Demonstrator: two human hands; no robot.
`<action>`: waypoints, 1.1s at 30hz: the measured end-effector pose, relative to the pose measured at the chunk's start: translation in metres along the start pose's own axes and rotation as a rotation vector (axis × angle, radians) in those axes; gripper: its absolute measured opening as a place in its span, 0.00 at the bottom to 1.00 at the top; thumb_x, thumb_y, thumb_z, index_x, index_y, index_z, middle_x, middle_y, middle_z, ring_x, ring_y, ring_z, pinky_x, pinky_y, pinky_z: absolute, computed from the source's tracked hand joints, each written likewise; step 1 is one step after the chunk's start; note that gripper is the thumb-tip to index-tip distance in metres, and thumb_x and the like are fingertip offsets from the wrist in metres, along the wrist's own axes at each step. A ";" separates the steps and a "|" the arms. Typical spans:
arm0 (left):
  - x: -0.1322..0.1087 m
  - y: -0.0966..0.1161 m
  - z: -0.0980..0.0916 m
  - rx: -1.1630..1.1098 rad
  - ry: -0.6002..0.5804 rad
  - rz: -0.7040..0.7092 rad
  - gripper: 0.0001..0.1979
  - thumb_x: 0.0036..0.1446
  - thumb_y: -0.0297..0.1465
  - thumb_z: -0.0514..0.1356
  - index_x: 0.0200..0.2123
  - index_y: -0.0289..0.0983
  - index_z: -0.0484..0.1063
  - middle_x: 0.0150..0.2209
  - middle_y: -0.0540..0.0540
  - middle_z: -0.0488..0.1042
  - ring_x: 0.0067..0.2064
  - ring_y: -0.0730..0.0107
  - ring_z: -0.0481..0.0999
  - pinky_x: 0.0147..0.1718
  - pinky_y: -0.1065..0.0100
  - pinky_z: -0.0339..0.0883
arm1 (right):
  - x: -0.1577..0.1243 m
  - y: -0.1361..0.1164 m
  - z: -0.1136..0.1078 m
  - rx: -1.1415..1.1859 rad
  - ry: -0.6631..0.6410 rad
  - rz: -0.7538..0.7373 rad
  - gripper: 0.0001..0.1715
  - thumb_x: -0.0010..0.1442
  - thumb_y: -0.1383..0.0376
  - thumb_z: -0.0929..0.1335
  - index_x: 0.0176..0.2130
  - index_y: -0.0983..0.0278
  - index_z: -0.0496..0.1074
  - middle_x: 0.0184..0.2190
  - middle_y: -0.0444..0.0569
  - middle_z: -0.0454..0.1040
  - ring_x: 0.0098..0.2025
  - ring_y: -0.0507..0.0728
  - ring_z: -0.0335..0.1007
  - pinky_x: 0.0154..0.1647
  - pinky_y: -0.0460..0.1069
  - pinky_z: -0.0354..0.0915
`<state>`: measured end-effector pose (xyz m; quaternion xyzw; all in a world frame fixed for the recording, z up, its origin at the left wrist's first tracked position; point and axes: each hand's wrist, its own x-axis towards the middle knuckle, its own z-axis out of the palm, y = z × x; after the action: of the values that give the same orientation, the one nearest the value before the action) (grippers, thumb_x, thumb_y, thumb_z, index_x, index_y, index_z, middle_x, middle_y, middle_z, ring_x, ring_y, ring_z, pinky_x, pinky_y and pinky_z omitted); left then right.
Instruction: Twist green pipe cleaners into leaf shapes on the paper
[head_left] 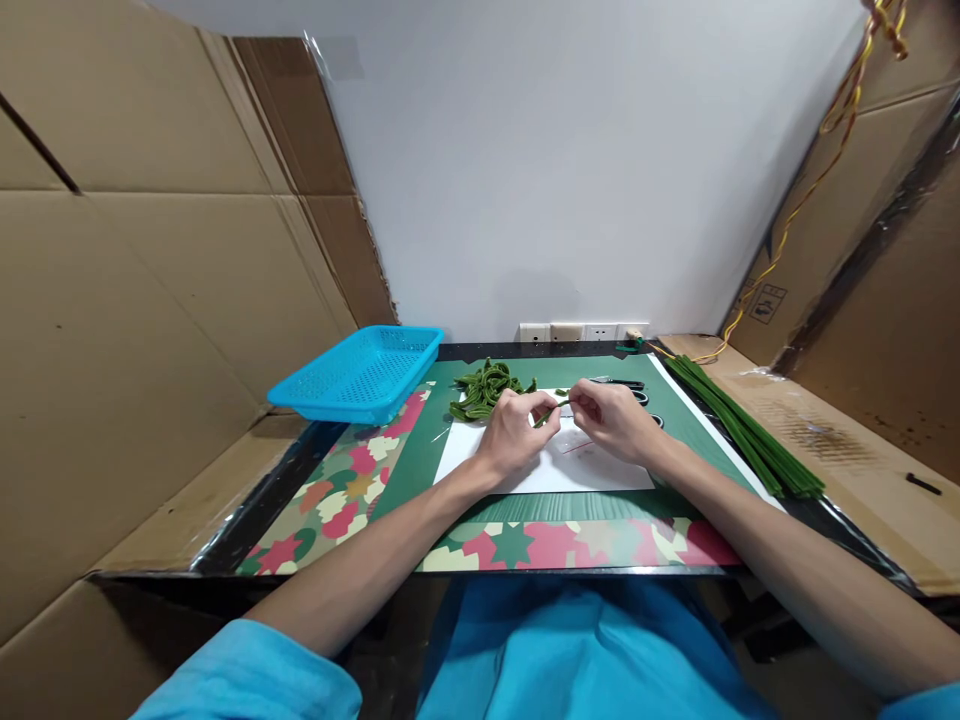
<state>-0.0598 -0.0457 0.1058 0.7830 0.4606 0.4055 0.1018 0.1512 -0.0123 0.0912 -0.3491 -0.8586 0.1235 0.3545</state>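
Observation:
My left hand (520, 432) and my right hand (609, 415) are close together above a white paper sheet (540, 470). Between them stretches a short green fuzzy stem (551, 412), its ends pinched in the fingertips of each hand. Just behind my left hand lies a pile of curled green fuzzy pieces (487, 385). Black-handled scissors (640, 396) lie partly hidden beyond my right hand. Faint red marks show on the paper between my wrists.
A blue perforated basket (360, 375) sits at the back left. On the right, a bundle of long green stems (742, 425) lies along the edge of the green patterned mat (420, 450). Cardboard walls (165, 260) flank the table; yellow cords hang at right.

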 end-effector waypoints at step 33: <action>0.000 0.011 0.003 -0.470 -0.074 -0.151 0.09 0.62 0.37 0.64 0.34 0.38 0.71 0.31 0.49 0.77 0.32 0.70 0.75 0.37 0.67 0.68 | 0.000 -0.019 -0.002 0.117 0.292 -0.033 0.08 0.66 0.64 0.68 0.35 0.63 0.75 0.24 0.44 0.75 0.25 0.51 0.67 0.31 0.48 0.65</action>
<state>-0.0506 -0.0508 0.1101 0.7154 0.4068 0.4638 0.3281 0.1428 -0.0260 0.1012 -0.3281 -0.7949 0.1154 0.4972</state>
